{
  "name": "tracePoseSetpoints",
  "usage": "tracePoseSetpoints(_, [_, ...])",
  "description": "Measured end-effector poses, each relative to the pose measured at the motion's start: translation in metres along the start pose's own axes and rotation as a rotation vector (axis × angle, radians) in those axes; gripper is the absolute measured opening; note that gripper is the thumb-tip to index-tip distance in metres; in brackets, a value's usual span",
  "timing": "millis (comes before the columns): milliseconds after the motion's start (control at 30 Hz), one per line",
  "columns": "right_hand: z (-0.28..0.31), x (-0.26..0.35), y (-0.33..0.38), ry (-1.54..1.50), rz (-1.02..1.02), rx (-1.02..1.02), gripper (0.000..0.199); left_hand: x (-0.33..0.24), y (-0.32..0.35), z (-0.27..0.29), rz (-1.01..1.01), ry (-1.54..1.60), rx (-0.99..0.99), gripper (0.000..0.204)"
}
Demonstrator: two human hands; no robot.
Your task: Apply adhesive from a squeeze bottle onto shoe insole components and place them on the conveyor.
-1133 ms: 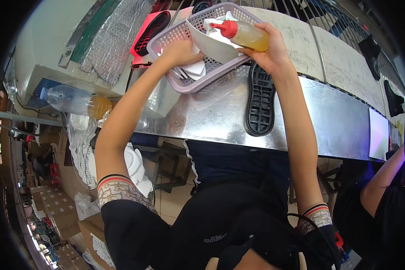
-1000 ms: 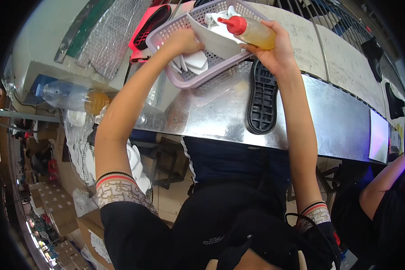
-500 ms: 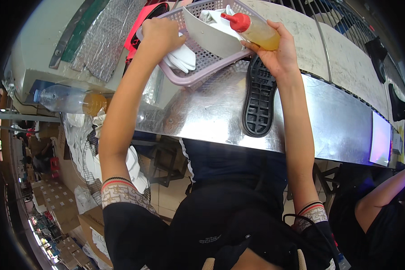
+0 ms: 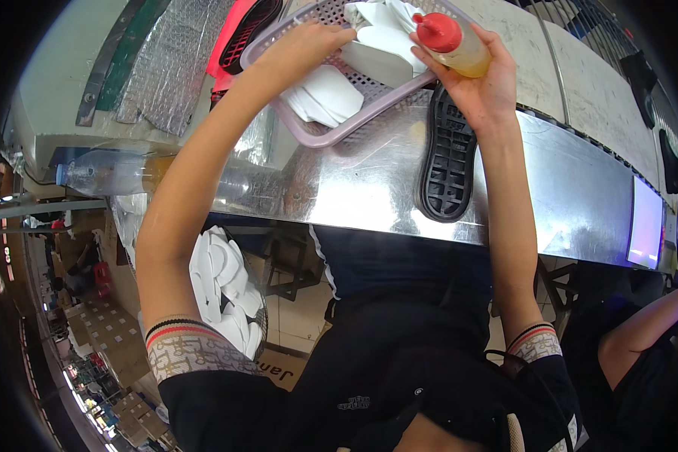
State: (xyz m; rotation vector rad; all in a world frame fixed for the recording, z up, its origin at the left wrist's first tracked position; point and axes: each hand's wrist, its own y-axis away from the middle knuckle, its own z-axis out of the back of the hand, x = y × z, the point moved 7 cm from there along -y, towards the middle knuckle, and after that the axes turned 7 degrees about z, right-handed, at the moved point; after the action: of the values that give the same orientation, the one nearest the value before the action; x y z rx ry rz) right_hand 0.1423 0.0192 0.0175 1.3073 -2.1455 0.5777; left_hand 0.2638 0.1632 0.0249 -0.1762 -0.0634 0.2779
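My right hand (image 4: pixel 491 92) is wrapped around a squeeze bottle (image 4: pixel 471 60) with a red cap and yellowish liquid. Its fingertips also meet the right end of a white curved sheet piece (image 4: pixel 384 64). Over the lilac plastic basket (image 4: pixel 320 138), my left hand (image 4: pixel 318 44) is closed, its fingertips at the left upper edge of that same piece. More white flat pieces (image 4: pixel 325 94) lie stacked in the basket's near left part, and others are bunched at its far side. A black shoe sole (image 4: pixel 448 162) rests on the metal bench, below my right hand.
The shiny metal bench (image 4: pixel 346 192) runs along the front. A clear bottle of orange liquid (image 4: pixel 113 172) lies at left. A pink item with a black sole (image 4: pixel 250 38) sits beyond the basket. Below, a wire basket holds white pieces (image 4: pixel 222 275). Another person's arm (image 4: pixel 640 339) shows at right.
My left hand has moved right, from the white stack to the curved piece. That piece's left end has shifted rightward. My right hand still holds the bottle, its cap turned more toward me.
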Motion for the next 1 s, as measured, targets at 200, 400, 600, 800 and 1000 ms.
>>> tracePoseSetpoints(200, [0.010, 0.002, -0.009, -0.026, 0.072, -0.046, 0.053, 0.012, -0.017, -0.013, 0.010, 0.149, 0.066, 0.025])
tracePoseSetpoints(400, [0.025, 0.009, -0.012, -0.128, 0.089, -0.137, 0.047, 0.023, -0.018, -0.038, 0.119, 0.266, 0.294, 0.036])
tracePoseSetpoints(600, [0.022, 0.009, -0.012, -0.021, 0.149, -0.088, 0.047, 0.010, -0.015, -0.023, 0.081, 0.246, 0.133, 0.028])
tracePoseSetpoints(800, [0.031, 0.007, -0.013, -0.101, 0.114, -0.050, 0.047, -0.006, 0.002, -0.002, 0.043, -0.072, -0.180, 0.063])
tracePoseSetpoints(1000, [0.033, 0.005, -0.014, -0.185, 0.040, -0.059, 0.050, 0.036, 0.038, 0.008, 0.321, 0.260, -0.149, 0.069])
